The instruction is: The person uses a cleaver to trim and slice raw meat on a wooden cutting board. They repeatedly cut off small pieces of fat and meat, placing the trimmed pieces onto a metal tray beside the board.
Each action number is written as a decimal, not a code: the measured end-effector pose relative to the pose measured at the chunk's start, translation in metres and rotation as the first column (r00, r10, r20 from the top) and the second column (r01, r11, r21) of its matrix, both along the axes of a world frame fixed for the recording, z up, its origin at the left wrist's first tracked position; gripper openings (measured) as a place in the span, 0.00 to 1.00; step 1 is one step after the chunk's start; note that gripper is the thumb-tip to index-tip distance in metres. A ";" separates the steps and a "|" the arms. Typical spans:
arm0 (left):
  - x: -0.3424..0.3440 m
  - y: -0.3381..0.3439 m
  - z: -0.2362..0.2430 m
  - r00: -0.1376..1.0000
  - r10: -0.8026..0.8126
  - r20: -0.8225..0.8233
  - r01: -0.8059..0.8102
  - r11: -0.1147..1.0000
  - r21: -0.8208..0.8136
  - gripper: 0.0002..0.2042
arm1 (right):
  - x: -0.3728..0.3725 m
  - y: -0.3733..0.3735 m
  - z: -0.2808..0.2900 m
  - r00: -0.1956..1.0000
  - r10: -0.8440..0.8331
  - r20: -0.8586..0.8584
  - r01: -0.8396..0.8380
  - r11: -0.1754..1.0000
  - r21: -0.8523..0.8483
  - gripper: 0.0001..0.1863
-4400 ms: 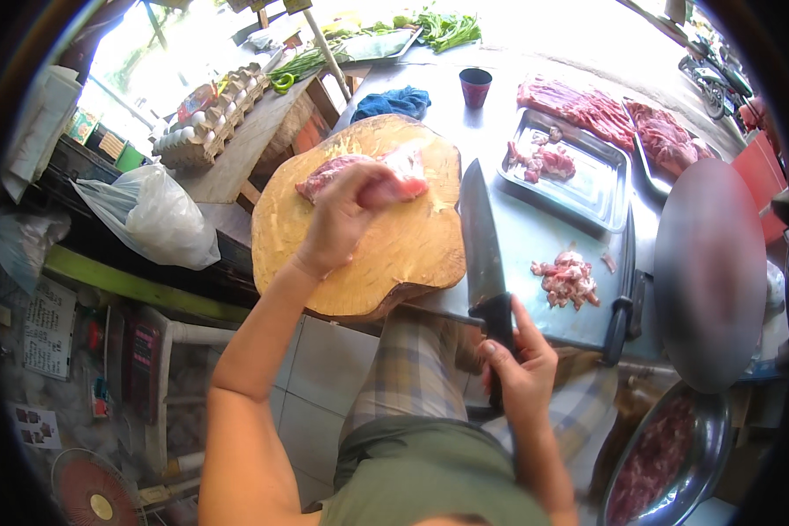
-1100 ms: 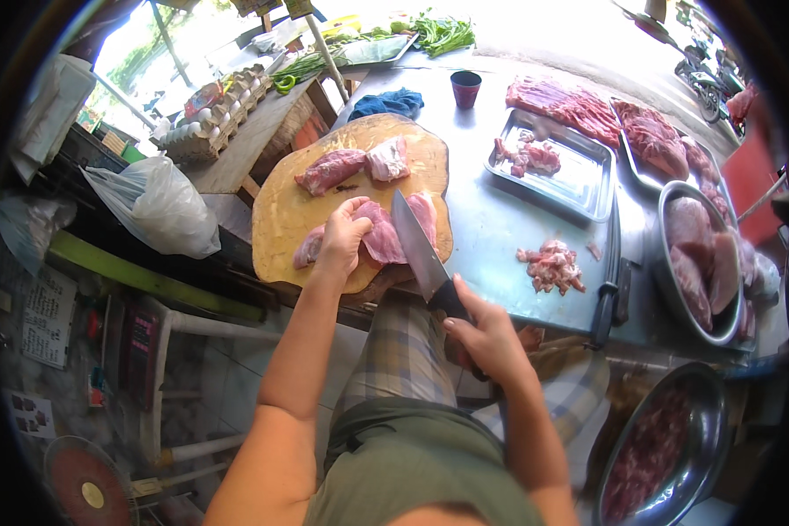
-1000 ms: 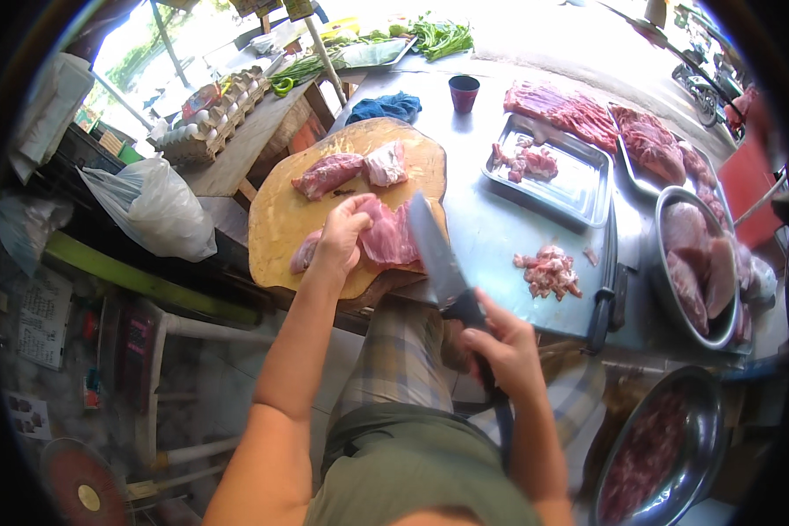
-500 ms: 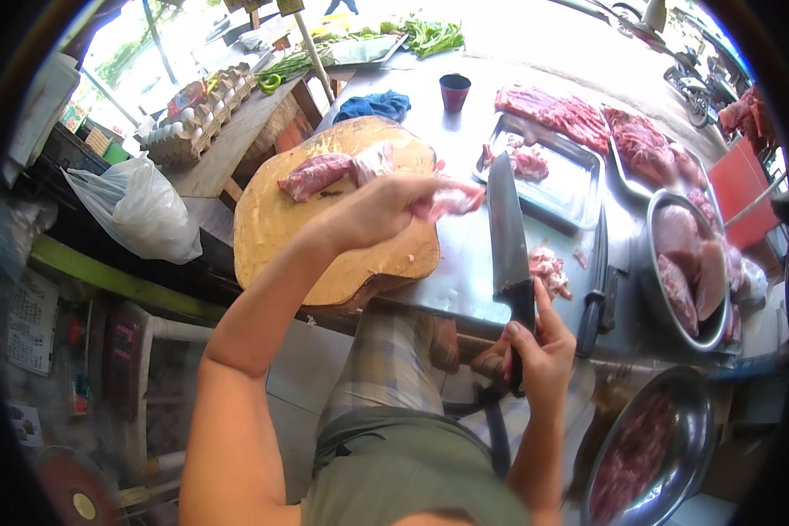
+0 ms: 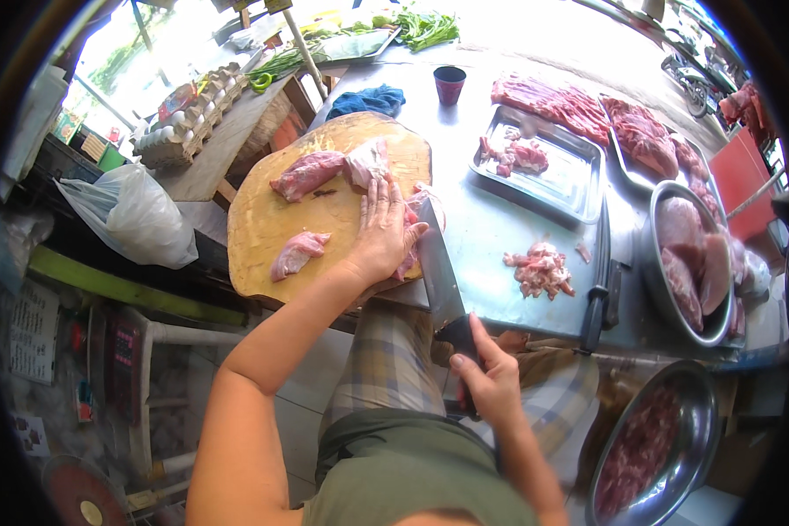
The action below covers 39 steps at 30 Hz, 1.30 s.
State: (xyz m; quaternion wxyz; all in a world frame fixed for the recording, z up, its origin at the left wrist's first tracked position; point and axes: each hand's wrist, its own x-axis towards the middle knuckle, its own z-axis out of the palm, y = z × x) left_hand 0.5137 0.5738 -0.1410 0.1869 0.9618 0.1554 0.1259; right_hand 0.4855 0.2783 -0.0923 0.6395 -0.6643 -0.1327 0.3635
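Note:
My left hand (image 5: 380, 230) lies flat with its fingers stretched on a pink piece of meat (image 5: 407, 254) at the right edge of the round wooden chopping board (image 5: 259, 228). Most of that meat is hidden under the hand. Against its right side stands the blade of a large knife (image 5: 443, 272), whose black handle my right hand (image 5: 491, 373) grips. Farther back on the board rests a longer chunk of meat (image 5: 309, 175), beside a paler, fatty part (image 5: 368, 162). A small cut piece (image 5: 299, 254) lies by itself at the board's near left.
On the metal table are a pile of trimmings (image 5: 539, 269), a steel tray (image 5: 579, 188) with scraps, a second knife (image 5: 598, 280), a bowl of meat (image 5: 719, 329), a dark red cup (image 5: 449, 85) and a blue cloth (image 5: 368, 103). A basin (image 5: 693, 473) stands lower right.
My left hand has come down from the air, where it held a pale piece of meat, onto the board's right edge. The knife moved left to the meat. A small piece now shows at the near left.

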 end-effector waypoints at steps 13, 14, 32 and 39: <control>0.004 -0.004 0.003 0.985 0.042 -0.169 -0.032 0.997 0.066 0.44 | 0.053 0.061 -0.022 0.978 0.094 -0.188 -0.056 0.978 0.199 0.37; 0.004 -0.004 0.003 0.987 0.028 -0.158 -0.018 0.998 0.066 0.44 | 0.052 0.058 -0.022 0.976 0.091 -0.199 -0.056 0.983 0.177 0.37; 0.002 -0.001 0.004 0.985 0.010 -0.173 0.001 0.998 0.065 0.46 | 0.035 0.045 -0.021 0.960 0.128 -0.248 -0.083 0.979 0.185 0.36; 0.002 -0.003 0.000 0.988 0.014 -0.152 -0.002 0.997 0.080 0.48 | 0.026 0.037 -0.018 0.959 0.131 -0.252 -0.089 0.981 0.170 0.36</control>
